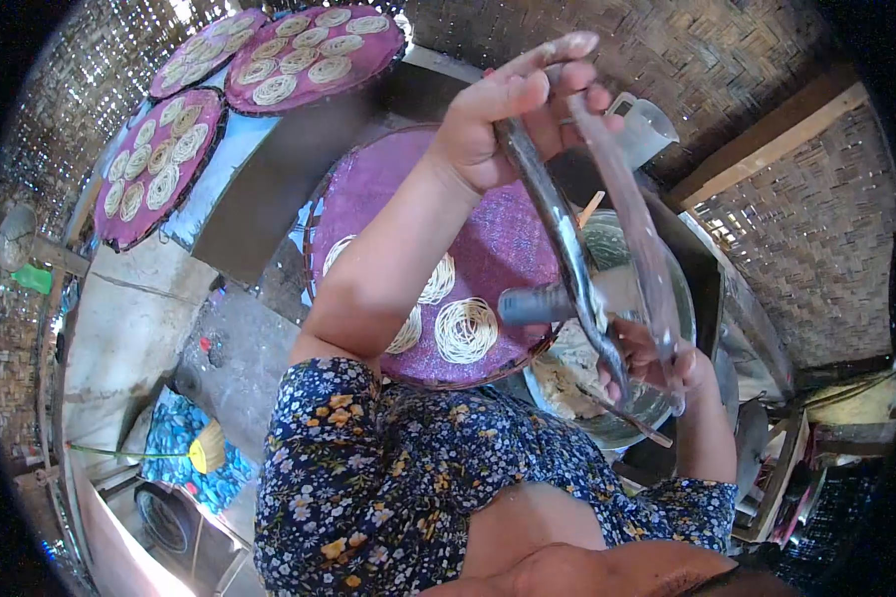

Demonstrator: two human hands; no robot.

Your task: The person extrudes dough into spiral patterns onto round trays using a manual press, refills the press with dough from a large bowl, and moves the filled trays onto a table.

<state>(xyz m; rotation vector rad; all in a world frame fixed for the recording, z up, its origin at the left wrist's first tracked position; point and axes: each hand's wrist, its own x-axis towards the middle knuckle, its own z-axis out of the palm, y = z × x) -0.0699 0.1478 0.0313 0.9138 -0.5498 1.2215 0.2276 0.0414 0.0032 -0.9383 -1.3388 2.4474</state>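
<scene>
A two-handled noodle press is between my hands, with a black handle (548, 204), a brownish handle (637, 224) and a grey cylinder (530, 305) between them. My left hand (518, 109) is around the far ends of the handles, its thumb stretched out. Fingers of my right hand (657, 368) close round the near ends. Below lies a round purple-covered tray (368, 189) bearing several nests of pale noodle strands (466, 331), partly hidden by my left forearm. Under the press and right hand, a large basin (682, 284) holds pale dough (562, 383) and a stick.
More round trays (314, 95) with noodle nests stand at the upper left. A clear plastic jug (647, 129) is beyond my left hand. A yellow-headed brush (209, 448) lies over blue material at the lower left. Woven walls (806, 249) enclose the place.
</scene>
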